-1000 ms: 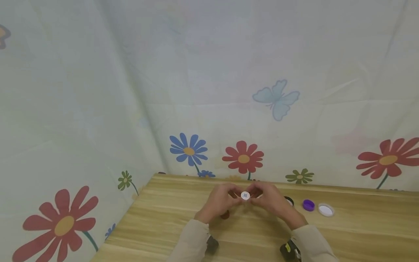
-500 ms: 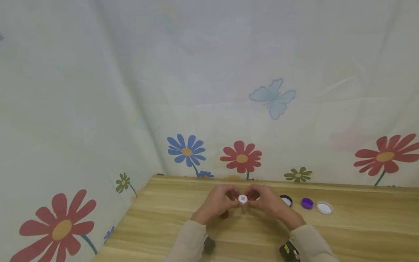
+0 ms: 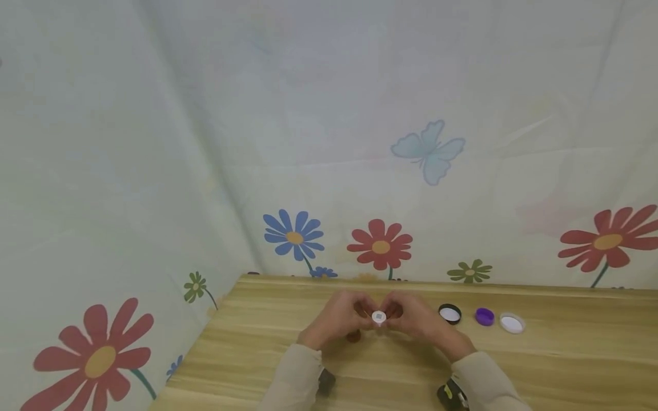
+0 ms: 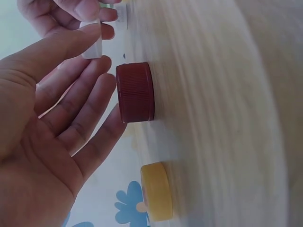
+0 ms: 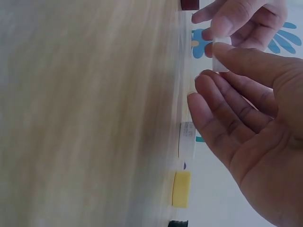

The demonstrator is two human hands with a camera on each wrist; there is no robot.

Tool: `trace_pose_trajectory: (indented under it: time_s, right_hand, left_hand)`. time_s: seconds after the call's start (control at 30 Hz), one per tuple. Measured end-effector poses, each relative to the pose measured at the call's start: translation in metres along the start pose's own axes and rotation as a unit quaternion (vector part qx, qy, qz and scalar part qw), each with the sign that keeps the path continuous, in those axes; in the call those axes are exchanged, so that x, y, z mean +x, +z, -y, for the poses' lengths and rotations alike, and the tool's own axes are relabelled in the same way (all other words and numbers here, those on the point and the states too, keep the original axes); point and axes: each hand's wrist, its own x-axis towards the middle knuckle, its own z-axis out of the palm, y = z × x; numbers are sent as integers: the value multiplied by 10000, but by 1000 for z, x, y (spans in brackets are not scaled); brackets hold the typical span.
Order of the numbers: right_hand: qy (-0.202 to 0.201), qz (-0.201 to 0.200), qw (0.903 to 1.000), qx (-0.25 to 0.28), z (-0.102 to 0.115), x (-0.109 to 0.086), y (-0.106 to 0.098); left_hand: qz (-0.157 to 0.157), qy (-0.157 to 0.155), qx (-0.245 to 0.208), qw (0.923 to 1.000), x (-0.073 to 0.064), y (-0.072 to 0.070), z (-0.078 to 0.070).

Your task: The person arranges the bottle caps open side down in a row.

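Observation:
Between my two hands, raised above the wooden table, is a small white bottle cap [image 3: 378, 317] with a grey square mark on its face. My left hand [image 3: 339, 317] pinches it from the left, thumb on its near side in the left wrist view. From the other side my right hand [image 3: 416, 317] pinches the same white cap [image 5: 220, 61]. The lower fingers of both hands are spread loosely. A ribbed dark red cap [image 4: 136, 92] stands on the table beside the left hand's fingers, and in the head view that hand partly covers it.
Right of the hands lie a black-rimmed cap [image 3: 450, 314], a purple cap [image 3: 484, 317] and a clear-rimmed white lid [image 3: 512, 323]. The left wrist view has a yellow-orange cap [image 4: 157, 191]. A yellow cap [image 5: 181, 190] and a printed whitish cap [image 5: 187, 139] appear in the right wrist view.
Both hands have shifted slightly left and down in the head view with the white cap. The black-rimmed cap, at first mostly behind the right hand, is now in full sight.

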Motion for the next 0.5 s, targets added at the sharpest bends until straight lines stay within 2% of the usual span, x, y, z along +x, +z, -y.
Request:
trace_pose_trajectory:
  time_s: [0.27, 0.5]
  right_hand:
    - [130, 186, 9997, -40, 3, 0, 4]
    - [-70, 244, 9996, -73, 3, -1, 8]
  left_hand:
    - [205, -17, 194, 9996, -1, 0, 0]
    - [339, -123, 202, 9991, -3, 0, -1]
